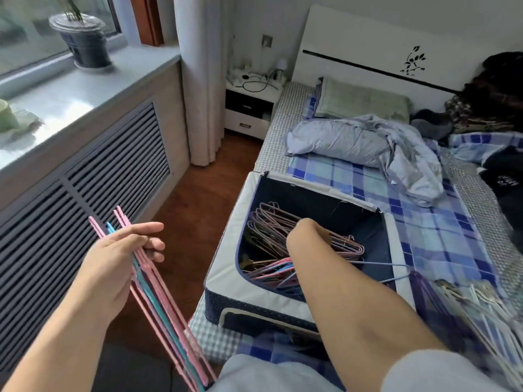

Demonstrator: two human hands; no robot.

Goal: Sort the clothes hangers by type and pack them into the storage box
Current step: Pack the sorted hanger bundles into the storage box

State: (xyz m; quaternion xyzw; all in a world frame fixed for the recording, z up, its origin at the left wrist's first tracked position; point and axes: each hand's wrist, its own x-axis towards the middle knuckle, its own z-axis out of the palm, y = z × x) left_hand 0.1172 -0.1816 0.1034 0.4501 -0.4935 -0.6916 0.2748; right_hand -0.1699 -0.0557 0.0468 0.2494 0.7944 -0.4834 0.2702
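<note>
My left hand (119, 258) is closed around a flat bundle of pink and teal plastic hangers (158, 301), held off to the side over the floor (192, 199), I think so that type stays apart until its turn. My right hand (304, 233) reaches down into the box (226, 241); the fingers are hidden behind the wrist, so I cannot tell whether they grip anything. It sits among the wire hangers (271, 227), which lie stacked along the left half of the box, with a few coloured ones nearer me. More hangers (475, 304), pale and blurred, lie on the bed (424, 230) to my right, not yet packed. The box stands open on the bed's near corner, on a blue plaid sheet. A crumpled quilt (368, 142) lies beyond, a nightstand (252, 106) by the headboard, and a windowsill (85, 89) with a pot (82, 41) on my left.
</note>
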